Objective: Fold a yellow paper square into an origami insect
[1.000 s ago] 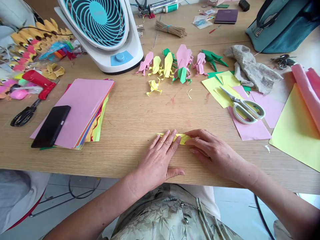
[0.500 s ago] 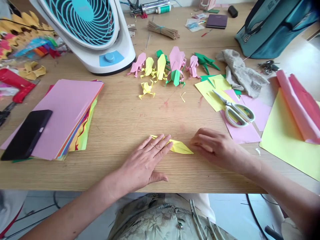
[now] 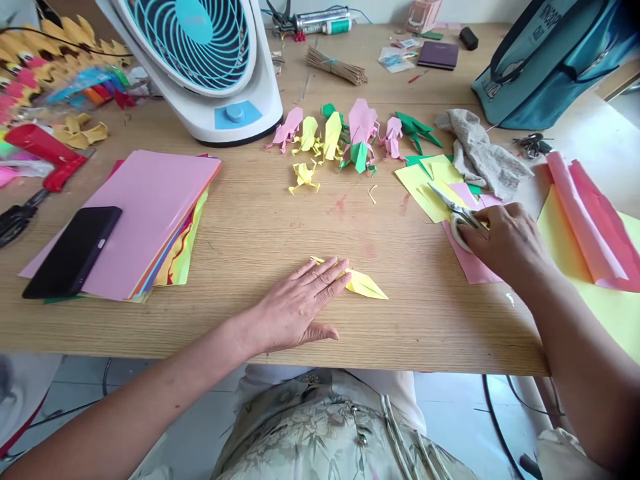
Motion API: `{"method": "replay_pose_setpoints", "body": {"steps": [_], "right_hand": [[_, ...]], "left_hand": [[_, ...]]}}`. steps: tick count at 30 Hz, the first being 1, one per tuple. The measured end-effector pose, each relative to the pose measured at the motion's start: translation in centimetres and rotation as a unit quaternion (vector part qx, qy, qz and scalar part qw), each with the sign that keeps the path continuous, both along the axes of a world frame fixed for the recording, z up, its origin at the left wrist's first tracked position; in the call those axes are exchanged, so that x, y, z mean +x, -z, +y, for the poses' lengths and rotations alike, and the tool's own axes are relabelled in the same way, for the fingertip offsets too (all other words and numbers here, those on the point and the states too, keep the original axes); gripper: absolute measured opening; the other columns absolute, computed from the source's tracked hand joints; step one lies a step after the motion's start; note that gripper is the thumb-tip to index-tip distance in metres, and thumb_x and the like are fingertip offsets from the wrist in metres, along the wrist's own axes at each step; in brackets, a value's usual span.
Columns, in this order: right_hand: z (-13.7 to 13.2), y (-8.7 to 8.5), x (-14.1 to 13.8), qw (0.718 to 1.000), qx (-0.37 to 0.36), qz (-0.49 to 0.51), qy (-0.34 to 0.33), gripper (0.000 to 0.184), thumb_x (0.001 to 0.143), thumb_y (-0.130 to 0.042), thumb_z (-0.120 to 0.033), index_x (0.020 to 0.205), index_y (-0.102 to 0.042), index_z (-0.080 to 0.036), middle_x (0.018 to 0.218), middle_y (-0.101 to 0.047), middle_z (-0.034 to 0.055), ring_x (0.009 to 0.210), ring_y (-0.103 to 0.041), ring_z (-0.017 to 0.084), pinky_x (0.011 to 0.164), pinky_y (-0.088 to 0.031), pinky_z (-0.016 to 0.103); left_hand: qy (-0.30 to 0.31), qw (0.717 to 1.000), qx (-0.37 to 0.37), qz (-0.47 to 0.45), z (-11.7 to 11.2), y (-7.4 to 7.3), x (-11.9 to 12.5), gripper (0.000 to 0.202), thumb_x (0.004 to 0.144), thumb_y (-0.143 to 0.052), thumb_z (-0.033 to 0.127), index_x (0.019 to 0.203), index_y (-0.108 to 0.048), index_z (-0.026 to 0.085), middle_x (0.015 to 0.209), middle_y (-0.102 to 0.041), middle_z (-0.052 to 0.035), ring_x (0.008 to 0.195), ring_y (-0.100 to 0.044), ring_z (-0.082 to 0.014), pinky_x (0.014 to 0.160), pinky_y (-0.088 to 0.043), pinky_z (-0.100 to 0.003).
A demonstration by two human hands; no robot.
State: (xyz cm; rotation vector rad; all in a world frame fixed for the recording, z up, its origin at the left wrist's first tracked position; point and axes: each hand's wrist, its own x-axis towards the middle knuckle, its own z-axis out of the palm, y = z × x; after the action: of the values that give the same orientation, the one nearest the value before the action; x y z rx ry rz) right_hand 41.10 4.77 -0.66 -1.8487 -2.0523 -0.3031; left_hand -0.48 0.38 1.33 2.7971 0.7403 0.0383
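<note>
My left hand (image 3: pixel 305 303) lies flat with its fingers stretched out, pressing a folded yellow paper (image 3: pixel 367 285) onto the table. The pointed end of that paper sticks out to the right of the fingers; the rest is mostly covered. On the right, my right hand (image 3: pixel 515 243) has its fingers closed around the white handles of the scissors (image 3: pixel 459 215). Their blades rest over yellow paper pieces (image 3: pixel 423 190) and point to the far left. A pink paper sheet (image 3: pixel 470 260) lies partly beneath the scissors and hand.
Folded paper frogs (image 3: pixel 331 137) stand in a row at the back. A white fan (image 3: pixel 235 87) is at back left, near a paper stack (image 3: pixel 150 207) with a black phone (image 3: pixel 75 250) on top. A grey cloth (image 3: pixel 487 157) and teal bag (image 3: pixel 540 87) sit at back right.
My right hand has left the tip of the yellow paper and moved right and away from me to the scissors, taking hold of their handles. My left hand stays on the paper.
</note>
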Motion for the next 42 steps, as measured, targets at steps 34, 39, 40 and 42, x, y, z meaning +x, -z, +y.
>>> {"method": "replay_pose_setpoints", "body": {"steps": [34, 39, 40, 42], "right_hand": [[-13.3, -3.0, -10.3, 0.965, -0.113, -0.015, -0.234, 0.021, 0.098, -0.055, -0.035, 0.110, -0.059, -0.018, 0.096, -0.067, 0.0067, 0.078, -0.059, 0.020, 0.070, -0.039, 0.034], [-12.7, -3.3, -9.5, 0.958, -0.112, -0.025, -0.262, 0.020, 0.098, -0.054, -0.034, 0.110, -0.059, -0.018, 0.097, -0.067, 0.0071, 0.080, -0.059, 0.020, 0.071, -0.040, 0.034], [-12.7, -3.4, -9.3, 0.957, -0.113, -0.026, -0.264, 0.020, 0.098, -0.054, -0.034, 0.110, -0.060, -0.019, 0.097, -0.067, 0.0070, 0.079, -0.060, 0.020, 0.071, -0.040, 0.034], [-12.8, -3.6, -8.8, 0.957, -0.115, -0.024, -0.265, 0.019, 0.098, -0.054, -0.034, 0.109, -0.060, -0.019, 0.096, -0.068, 0.0067, 0.079, -0.061, 0.020, 0.072, -0.041, 0.035]], "left_hand": [[0.011, 1.000, -0.008, -0.010, 0.2, 0.6, 0.2, 0.091, 0.091, -0.035, 0.073, 0.159, -0.014, 0.018, 0.166, -0.013, -0.0131, 0.155, -0.005, -0.0281, 0.125, -0.016, -0.047], [0.012, 1.000, -0.008, -0.021, 0.2, 0.9, 0.0, 0.088, 0.091, -0.037, 0.072, 0.159, -0.016, 0.020, 0.166, -0.012, -0.0127, 0.155, -0.006, -0.0292, 0.125, -0.016, -0.048], [0.012, 1.000, -0.008, -0.022, 0.2, 0.9, 0.0, 0.088, 0.091, -0.037, 0.072, 0.159, -0.017, 0.020, 0.166, -0.012, -0.0132, 0.155, -0.006, -0.0298, 0.125, -0.016, -0.049], [0.016, 1.000, -0.009, -0.023, 0.2, 1.0, 0.0, 0.089, 0.090, -0.037, 0.073, 0.159, -0.018, 0.019, 0.166, -0.011, -0.0146, 0.154, -0.006, -0.0311, 0.125, -0.015, -0.050]]}}
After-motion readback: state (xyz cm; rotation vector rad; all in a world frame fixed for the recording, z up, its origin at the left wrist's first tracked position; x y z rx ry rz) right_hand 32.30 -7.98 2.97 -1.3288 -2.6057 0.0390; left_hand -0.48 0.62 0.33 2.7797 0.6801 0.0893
